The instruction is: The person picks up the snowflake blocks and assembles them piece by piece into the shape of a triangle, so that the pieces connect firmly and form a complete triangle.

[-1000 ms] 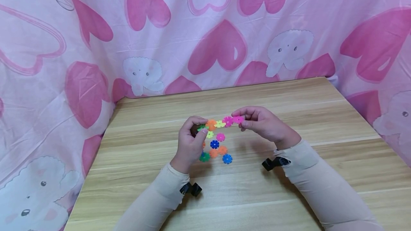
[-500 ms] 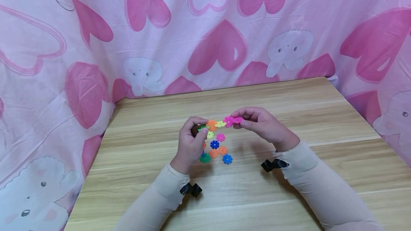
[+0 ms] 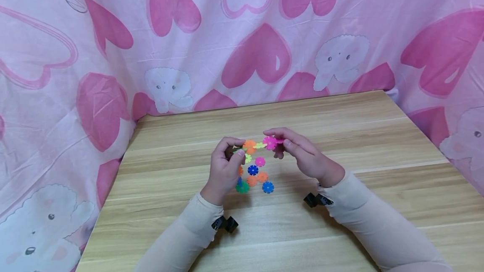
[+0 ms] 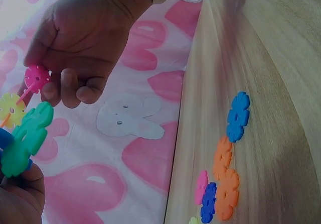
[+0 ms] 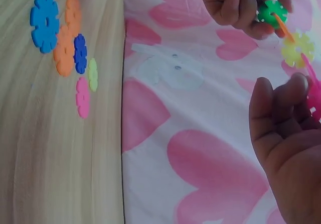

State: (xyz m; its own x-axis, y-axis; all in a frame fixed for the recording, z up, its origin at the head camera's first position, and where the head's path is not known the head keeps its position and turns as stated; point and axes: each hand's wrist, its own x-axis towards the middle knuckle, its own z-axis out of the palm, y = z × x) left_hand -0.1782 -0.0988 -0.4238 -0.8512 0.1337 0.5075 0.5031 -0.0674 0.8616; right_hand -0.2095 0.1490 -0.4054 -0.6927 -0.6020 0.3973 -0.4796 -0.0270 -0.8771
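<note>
A person's right hand shifts slightly toward nine o'clock, and the end pink disc it pinches between thumb and fingertips turns from face-on to edge-on in the head view. That disc now appears to stand crosswise to its pink neighbour, suggesting a slot joint being worked. The left hand stays put, thumb and fingers clamped on the opposite stretch of the plastic disc chain, which is held above the wooden tabletop. At six o'clock from the chain, loose flower-shaped discs lie undisturbed.
</note>
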